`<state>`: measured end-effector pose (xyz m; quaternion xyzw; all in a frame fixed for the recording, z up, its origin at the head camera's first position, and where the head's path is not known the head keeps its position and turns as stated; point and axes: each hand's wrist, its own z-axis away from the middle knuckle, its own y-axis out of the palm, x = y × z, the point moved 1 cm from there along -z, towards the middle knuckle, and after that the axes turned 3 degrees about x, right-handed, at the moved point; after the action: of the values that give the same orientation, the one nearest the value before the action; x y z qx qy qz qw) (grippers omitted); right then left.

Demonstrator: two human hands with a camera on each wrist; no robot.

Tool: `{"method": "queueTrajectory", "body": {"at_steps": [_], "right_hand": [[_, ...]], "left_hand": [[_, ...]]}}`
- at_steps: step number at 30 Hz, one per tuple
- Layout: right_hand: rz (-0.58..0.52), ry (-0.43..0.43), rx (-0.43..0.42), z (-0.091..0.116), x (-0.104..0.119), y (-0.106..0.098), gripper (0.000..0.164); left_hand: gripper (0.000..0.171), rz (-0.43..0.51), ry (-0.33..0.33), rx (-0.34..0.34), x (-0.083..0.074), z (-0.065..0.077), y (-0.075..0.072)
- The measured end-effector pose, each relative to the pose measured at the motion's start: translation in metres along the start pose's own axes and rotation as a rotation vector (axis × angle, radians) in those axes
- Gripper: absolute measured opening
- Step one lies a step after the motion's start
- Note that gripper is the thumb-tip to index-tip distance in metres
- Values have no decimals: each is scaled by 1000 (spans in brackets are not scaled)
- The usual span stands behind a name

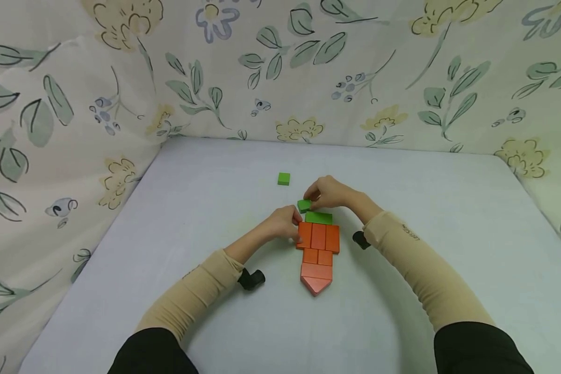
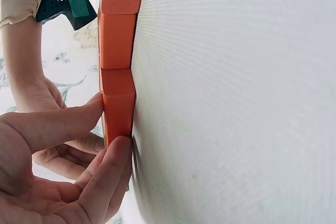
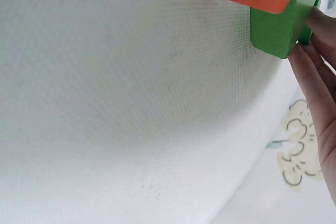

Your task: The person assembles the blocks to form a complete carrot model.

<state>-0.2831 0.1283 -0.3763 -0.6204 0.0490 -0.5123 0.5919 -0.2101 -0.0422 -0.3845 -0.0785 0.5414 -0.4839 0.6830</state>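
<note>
My left hand (image 1: 285, 223) is at the left side of a row of three upright orange blocks. In the left wrist view its thumb and fingertips pinch the ends of the outermost orange block (image 2: 118, 111). At the far end of the row lies a long green block (image 1: 319, 217), set crosswise. Just beyond that, my right hand (image 1: 331, 192) pinches a small green block (image 1: 304, 205), tilted slightly and close to the long one's left corner. In the right wrist view the fingers partly hide this small block.
Nearer the body, two small orange blocks (image 1: 310, 256), a crosswise orange block (image 1: 316, 270) and a red-orange triangular block (image 1: 316, 284) continue the figure. Another small green block (image 1: 283, 179) lies farther back on the white table (image 1: 205, 171). Flowered cloth (image 1: 280, 67) hangs behind.
</note>
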Motion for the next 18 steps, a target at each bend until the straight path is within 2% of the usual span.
{"method": "queueTrajectory", "body": {"at_steps": [18], "right_hand": [[8,-60,8,5,0,0,30]], "left_hand": [[44,-10,-8,-3,-2,0,0]]}}
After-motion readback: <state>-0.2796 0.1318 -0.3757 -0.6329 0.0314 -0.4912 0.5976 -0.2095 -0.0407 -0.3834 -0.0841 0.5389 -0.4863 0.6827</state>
